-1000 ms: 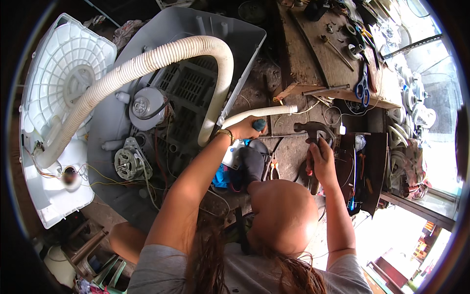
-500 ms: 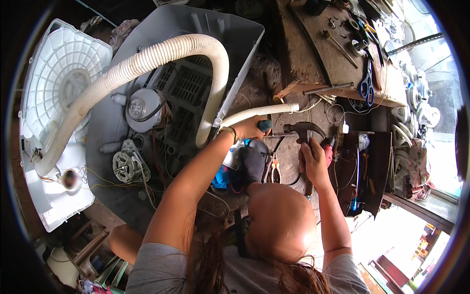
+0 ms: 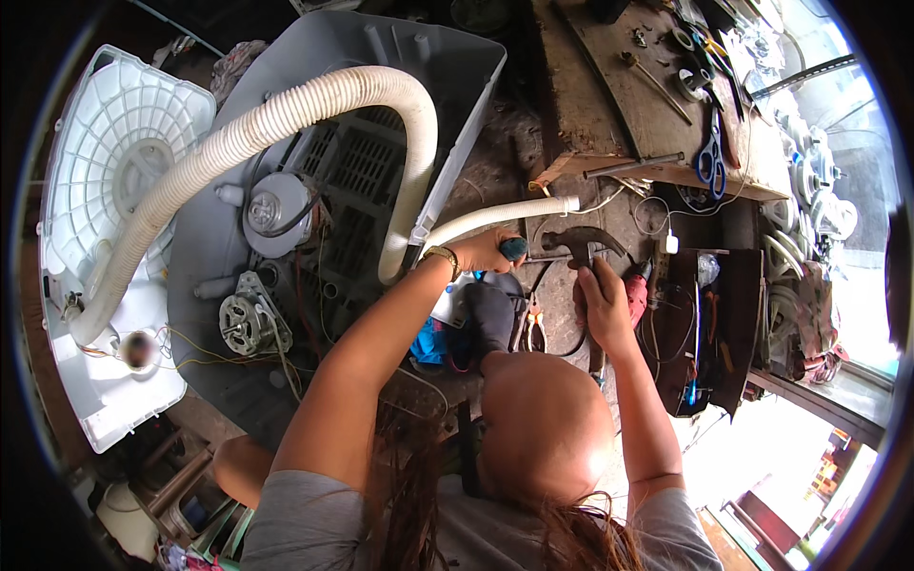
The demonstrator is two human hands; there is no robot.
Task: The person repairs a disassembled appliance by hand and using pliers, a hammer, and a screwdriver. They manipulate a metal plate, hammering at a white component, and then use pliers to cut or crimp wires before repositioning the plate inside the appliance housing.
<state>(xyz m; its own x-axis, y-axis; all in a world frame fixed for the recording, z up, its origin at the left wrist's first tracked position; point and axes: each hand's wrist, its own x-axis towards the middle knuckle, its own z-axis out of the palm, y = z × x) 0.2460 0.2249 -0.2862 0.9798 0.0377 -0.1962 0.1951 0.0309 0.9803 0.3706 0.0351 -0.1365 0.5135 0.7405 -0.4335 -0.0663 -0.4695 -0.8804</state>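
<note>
Hammer (image 3: 581,243) lower now — right fingers (image 3: 602,290) clamped on handle; left hand (image 3: 486,252) gripping teal-handled tool (image 3: 514,249).

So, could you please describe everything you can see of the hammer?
The hammer is a claw type with a dark, worn metal head, curved claw pointing right. Its handle runs down into the right hand, which grips it. The head sits beside a teal-handled tool held in the left hand, above the cluttered floor.

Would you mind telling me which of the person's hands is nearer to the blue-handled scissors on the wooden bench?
Right. The right hand grips the hammer below the scissors; the left hand lies farther left.
</note>
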